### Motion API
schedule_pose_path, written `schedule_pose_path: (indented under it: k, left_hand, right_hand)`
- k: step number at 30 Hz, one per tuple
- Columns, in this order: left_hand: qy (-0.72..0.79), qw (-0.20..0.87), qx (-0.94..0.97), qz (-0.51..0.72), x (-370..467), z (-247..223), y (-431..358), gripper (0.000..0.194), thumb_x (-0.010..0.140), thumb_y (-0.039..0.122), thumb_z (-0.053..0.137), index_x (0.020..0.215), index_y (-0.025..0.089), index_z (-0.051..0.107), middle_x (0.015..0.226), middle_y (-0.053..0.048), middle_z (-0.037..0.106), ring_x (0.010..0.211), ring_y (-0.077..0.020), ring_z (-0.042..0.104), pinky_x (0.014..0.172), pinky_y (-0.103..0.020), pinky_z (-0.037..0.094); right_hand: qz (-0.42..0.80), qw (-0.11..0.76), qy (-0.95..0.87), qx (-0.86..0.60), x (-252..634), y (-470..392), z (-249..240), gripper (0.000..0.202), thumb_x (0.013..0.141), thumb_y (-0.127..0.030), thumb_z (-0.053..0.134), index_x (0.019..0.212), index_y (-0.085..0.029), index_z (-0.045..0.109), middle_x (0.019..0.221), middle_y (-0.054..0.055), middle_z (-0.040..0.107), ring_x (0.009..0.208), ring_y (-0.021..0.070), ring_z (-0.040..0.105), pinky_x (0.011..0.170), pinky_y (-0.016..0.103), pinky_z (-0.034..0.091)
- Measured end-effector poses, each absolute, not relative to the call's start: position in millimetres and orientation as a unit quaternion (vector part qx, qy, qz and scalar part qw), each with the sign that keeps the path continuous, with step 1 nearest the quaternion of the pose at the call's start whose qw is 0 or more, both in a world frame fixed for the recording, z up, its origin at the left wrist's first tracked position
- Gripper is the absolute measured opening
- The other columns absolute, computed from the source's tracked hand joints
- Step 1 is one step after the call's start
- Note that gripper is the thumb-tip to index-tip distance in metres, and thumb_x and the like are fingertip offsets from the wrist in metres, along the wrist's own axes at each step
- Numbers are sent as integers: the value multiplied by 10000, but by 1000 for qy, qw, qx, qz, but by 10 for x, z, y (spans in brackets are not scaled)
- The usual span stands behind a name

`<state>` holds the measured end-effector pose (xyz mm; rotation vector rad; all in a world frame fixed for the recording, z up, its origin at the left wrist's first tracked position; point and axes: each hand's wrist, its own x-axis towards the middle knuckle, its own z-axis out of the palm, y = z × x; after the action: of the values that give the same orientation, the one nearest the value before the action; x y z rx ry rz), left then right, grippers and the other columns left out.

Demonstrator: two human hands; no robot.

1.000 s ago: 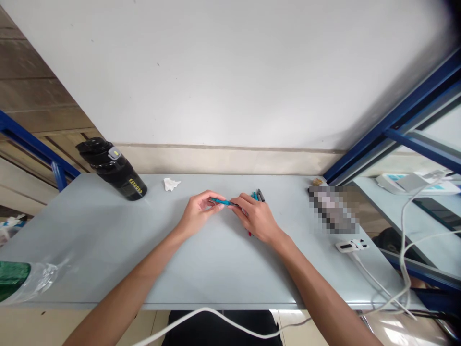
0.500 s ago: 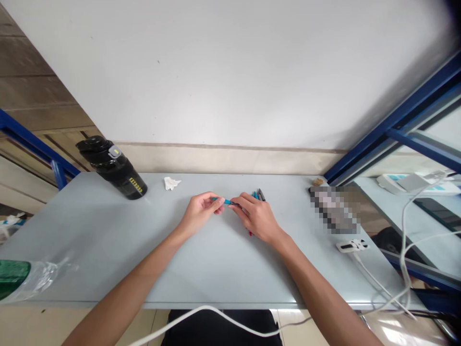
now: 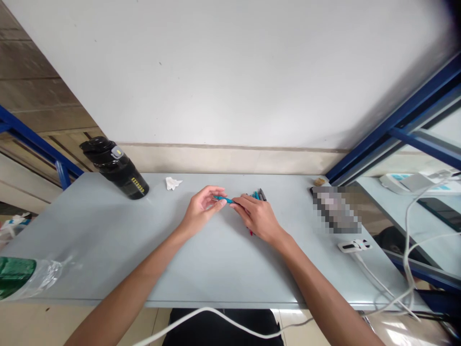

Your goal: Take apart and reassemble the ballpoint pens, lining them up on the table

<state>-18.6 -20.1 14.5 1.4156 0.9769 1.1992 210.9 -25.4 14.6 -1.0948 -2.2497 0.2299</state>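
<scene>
Both my hands meet over the middle of the grey table (image 3: pixel 108 250). My left hand (image 3: pixel 201 209) pinches the left end of a teal pen (image 3: pixel 225 199) between thumb and fingertips. My right hand (image 3: pixel 257 216) grips the pen's right end, and its fingers also cover a small bunch of other pens (image 3: pixel 258 194), teal and dark, whose tips stick out beyond the knuckles. A red pen end (image 3: pixel 249 233) shows under the right palm. The held pen lies level, just above the tabletop.
A black water bottle (image 3: pixel 117 168) stands at the back left, a crumpled white scrap (image 3: pixel 173 183) beside it. A clear bag with something green (image 3: pixel 18 278) lies at the left edge. A white plug (image 3: pixel 353 246) and cables (image 3: pixel 396 288) trail off the right side.
My left fingers have shifted along the teal pen and opened slightly around its end. The right hand has stayed put. The view has drifted a little.
</scene>
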Motion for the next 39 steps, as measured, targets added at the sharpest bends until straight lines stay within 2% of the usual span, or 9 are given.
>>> schedule_pose_path:
  k: [4,8,13,19,22,25,29,32,39]
  left_hand:
    - [437,504,576,472,-207,104,-174,389,902,539,832,1019,169,823,886,-77,812,771,-198,740,797,-333,603]
    - [425,463,606,488,-234,78,-180,329,899,506,846,1021,200,857,868,-58,814,794,-208,760,799,-329,612]
    - [398,426,645,494,-242,134,-219,258,938,470,815,1023,233,870,917,-57,818,827,-208,765,809,-322,612]
    - [425,463,578,520,-202,132,-224,309,858,466,897,1036,218,857,953,-63,835,870,-227,792,858,-337,626]
    - [409,485,600,487,-167,117,-266,340,822,452,930,1058,218,856,1026,-77,845,957,-242,790,918,-349,618]
    - [390,499,638,438,-117,124,-334,357,873,468,885,1137,232,844,1144,-86,838,1063,-253,777,995,-365,588]
    - [399,488,659,409,-66,138,-385,329,958,514,785,1107,226,835,1105,-85,838,1055,-251,770,979,-362,568]
    - [408,475,660,415,-60,130,-378,342,977,537,751,1059,214,831,1046,-84,836,1012,-246,765,950,-356,562]
    - [413,468,656,425,-84,103,-358,345,995,538,723,1003,205,814,1005,-76,823,1000,-236,746,948,-337,552]
  right_hand:
    - [106,305,-850,-416,2109,-265,162,357,1178,-424,441,1144,-231,738,902,62,711,742,185,632,641,309,358]
    - [220,318,-830,-402,2095,-288,252,350,1165,-434,469,1088,-230,744,904,47,722,769,186,614,714,316,408]
    - [397,328,-755,-406,2107,-297,367,405,1107,-523,575,929,-215,769,755,10,627,679,160,492,641,317,373]
    - [575,490,-541,-369,2168,-236,423,359,993,-571,751,1114,-234,774,844,23,673,591,127,457,521,292,365]
    - [609,586,-429,-320,2149,-199,453,324,970,-558,793,977,-236,761,948,36,659,776,151,587,645,281,501]
    - [670,601,-341,-273,2153,-160,472,307,966,-533,811,943,-251,692,988,11,642,872,149,623,773,277,565]
    - [715,606,-264,-228,2295,-86,444,270,1025,-436,753,906,-248,600,683,-69,369,552,114,351,534,226,455]
    - [712,617,-249,-224,2471,-26,374,431,1048,-435,669,732,-236,455,620,-80,239,512,120,154,414,234,295]
    - [687,631,-297,-206,2684,-1,272,533,987,-418,598,655,-247,218,553,-73,179,502,123,72,413,279,264]
